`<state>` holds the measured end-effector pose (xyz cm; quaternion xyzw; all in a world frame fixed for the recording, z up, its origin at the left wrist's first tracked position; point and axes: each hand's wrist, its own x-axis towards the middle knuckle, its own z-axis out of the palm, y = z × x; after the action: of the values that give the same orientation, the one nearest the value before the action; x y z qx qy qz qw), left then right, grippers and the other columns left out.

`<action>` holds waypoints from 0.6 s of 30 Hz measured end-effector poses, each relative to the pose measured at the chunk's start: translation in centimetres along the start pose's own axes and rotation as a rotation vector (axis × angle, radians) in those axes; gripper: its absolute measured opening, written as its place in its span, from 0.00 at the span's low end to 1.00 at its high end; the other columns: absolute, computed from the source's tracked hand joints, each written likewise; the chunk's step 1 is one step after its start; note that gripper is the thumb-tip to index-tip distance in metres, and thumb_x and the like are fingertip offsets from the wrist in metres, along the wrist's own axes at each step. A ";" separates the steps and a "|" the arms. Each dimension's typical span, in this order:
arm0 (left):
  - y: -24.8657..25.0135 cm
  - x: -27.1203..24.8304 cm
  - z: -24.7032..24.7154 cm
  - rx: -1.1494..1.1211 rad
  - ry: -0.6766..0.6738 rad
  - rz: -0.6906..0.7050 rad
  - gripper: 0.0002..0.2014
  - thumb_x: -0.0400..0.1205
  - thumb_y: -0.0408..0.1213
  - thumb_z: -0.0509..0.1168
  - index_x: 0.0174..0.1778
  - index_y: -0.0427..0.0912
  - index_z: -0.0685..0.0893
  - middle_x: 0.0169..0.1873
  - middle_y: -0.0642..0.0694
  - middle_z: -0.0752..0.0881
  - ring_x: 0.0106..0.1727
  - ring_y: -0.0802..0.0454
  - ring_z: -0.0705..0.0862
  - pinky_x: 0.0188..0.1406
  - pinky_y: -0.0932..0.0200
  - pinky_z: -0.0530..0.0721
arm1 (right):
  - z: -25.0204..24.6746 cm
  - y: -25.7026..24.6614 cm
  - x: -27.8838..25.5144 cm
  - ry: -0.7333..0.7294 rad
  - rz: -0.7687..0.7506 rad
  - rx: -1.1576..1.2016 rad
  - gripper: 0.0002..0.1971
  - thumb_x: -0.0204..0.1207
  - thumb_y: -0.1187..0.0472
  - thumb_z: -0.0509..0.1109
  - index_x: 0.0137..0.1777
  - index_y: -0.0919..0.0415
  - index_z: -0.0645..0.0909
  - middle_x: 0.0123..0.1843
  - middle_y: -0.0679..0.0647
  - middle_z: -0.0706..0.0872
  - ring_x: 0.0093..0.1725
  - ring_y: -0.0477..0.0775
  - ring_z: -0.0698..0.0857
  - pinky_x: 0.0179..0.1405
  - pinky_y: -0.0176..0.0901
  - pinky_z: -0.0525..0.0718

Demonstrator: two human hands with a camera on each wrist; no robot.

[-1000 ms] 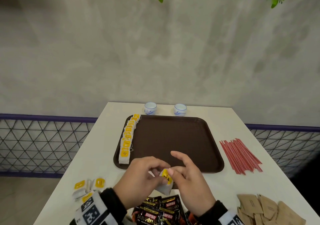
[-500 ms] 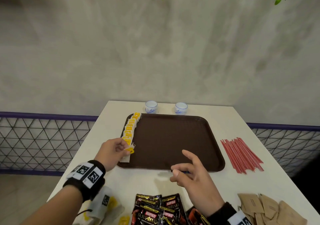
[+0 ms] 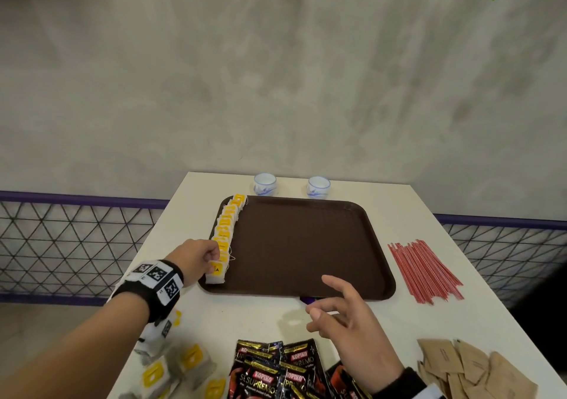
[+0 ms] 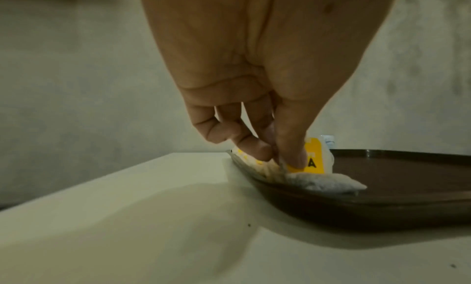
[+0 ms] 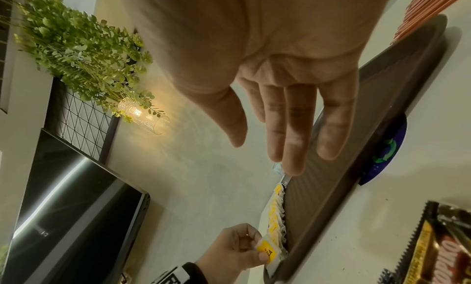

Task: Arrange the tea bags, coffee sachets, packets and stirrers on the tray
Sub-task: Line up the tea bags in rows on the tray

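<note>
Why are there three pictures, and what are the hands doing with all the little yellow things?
There is no machine here, just a person wearing three cameras. One sits on the head and looks down at the table. One sits on each wrist and looks along the fingers, so those pictures look big and tilted.

The left hand pinches a tea bag by its yellow tag and sets it at the near end of the tea bag row along the left side of the brown tray. The right hand is open and holds nothing.

On the table wait more loose tea bags, black coffee sachets, brown paper packets and red stirrers. Two small cups stand behind the tray.
</note>
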<state>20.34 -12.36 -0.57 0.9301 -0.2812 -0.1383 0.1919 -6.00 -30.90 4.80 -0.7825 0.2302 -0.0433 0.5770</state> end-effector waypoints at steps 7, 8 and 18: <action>0.2 -0.1 -0.2 0.102 -0.006 0.032 0.18 0.68 0.36 0.77 0.42 0.55 0.75 0.43 0.54 0.78 0.42 0.54 0.79 0.42 0.62 0.78 | 0.1 0.4 0.2 -0.007 0.007 0.000 0.22 0.80 0.56 0.69 0.71 0.41 0.67 0.47 0.40 0.90 0.50 0.43 0.89 0.72 0.58 0.77; 0.2 -0.2 -0.1 0.107 0.007 0.044 0.20 0.67 0.38 0.78 0.47 0.55 0.76 0.45 0.54 0.77 0.44 0.54 0.78 0.44 0.62 0.77 | 0.1 0.5 0.2 -0.005 0.006 0.001 0.22 0.80 0.56 0.69 0.71 0.41 0.67 0.47 0.40 0.90 0.49 0.43 0.89 0.71 0.58 0.78; 0.2 -0.4 0.6 0.265 -0.013 0.150 0.10 0.76 0.41 0.72 0.50 0.58 0.82 0.57 0.55 0.76 0.60 0.52 0.74 0.60 0.57 0.75 | 0.3 0.8 0.5 -0.016 0.002 -0.015 0.22 0.80 0.55 0.69 0.71 0.43 0.69 0.48 0.44 0.90 0.50 0.44 0.89 0.69 0.56 0.80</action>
<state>19.75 -12.46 -1.00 0.9227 -0.3668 -0.0914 0.0755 -5.74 -31.00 3.89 -0.7869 0.2269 -0.0347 0.5728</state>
